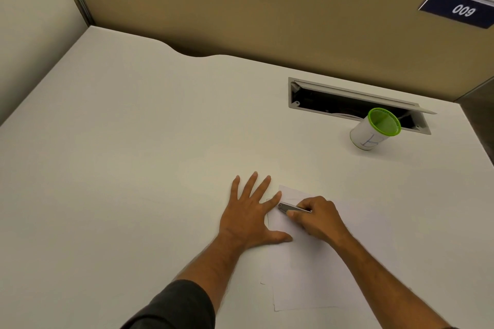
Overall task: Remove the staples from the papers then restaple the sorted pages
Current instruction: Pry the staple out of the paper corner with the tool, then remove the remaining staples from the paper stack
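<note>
Papers under your flat, splayed left hand; right hand gripping metal staple remover at their top corner.

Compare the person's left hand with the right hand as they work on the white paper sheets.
The left hand lies flat and open, fingers spread, pressing the left edge of the white paper sheets; the right hand is curled shut around a small silver metal tool. The left hand rests mostly on the white desk; the right hand sits over the sheets. The left hand holds nothing. Both meet near the sheets' upper left corner.
</note>
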`<state>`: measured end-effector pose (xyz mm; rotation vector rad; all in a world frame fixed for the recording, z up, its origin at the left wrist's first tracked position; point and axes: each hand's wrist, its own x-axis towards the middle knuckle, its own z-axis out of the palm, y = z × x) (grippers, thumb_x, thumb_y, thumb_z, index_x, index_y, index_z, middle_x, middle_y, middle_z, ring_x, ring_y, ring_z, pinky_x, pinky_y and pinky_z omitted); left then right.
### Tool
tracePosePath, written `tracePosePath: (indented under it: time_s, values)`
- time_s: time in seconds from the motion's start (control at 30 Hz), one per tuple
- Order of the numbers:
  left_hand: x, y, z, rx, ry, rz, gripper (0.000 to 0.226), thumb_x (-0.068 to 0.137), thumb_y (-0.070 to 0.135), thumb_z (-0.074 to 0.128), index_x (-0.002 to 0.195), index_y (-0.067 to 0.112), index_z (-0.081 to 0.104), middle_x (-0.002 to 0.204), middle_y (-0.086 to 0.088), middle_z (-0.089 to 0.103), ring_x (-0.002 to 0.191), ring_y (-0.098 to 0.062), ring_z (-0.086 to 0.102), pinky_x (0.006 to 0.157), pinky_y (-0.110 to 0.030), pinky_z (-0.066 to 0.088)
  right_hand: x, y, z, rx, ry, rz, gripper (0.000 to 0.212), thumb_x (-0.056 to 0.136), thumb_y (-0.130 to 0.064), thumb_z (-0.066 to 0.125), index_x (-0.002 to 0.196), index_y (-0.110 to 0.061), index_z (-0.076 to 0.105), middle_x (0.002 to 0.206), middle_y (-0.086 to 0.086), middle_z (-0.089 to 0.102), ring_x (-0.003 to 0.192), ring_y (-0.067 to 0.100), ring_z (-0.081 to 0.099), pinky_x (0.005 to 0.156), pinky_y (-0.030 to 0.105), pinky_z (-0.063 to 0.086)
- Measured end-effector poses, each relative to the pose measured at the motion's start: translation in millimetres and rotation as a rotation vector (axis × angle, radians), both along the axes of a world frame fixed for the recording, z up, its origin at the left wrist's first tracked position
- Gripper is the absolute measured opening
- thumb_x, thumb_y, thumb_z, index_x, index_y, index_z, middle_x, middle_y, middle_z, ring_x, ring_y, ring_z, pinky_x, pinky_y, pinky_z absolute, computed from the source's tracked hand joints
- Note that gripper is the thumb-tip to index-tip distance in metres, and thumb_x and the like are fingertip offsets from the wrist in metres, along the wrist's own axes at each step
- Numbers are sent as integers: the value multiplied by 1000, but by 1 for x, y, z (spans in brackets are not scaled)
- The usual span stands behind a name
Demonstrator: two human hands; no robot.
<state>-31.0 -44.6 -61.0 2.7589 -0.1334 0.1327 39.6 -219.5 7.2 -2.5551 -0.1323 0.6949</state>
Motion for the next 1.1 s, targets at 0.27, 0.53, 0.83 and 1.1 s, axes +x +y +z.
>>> tracePosePath:
  time_s: [0.27, 0.53, 0.83, 1.1]
  values:
    - [0, 0, -2, -4, -1, -8, 103, 62, 100, 32, 143, 38, 43, 162, -2, 24, 152, -28, 7, 115, -67, 11, 24, 6, 5, 72, 252, -315, 33, 74, -30, 75, 55, -6, 62, 45, 6, 64, 39, 19, 58, 46, 24, 45]
    - [-1, 1, -1, 19, 34, -22, 102, 64, 99, 31, 146, 40, 37, 164, -1, 20, 152, -28, 3, 116, -66, 7, 16, -9, 10, 297, 101, -244, 32, 81, -42, 69, 67, -14, 66, 62, 2, 68, 51, 11, 61, 52, 24, 50]
    - [3, 3, 3, 34, 70, 20, 88, 81, 86, 29, 154, 41, 11, 165, -1, 10, 152, -27, 4, 119, -60, 1, -33, -63, -11, -127, -315, 248, 49, 92, -43, 56, 135, -20, 53, 139, 0, 57, 133, 21, 47, 108, 33, 38]
    - [68, 13, 42, 252, 37, 128, 88, 85, 59, 63, 154, 27, 21, 161, -9, 28, 145, -35, 28, 111, -64, 26, -75, -56, -11, 154, -360, 226, 47, 88, -47, 58, 129, -23, 59, 129, -12, 63, 122, 14, 58, 98, 34, 52]
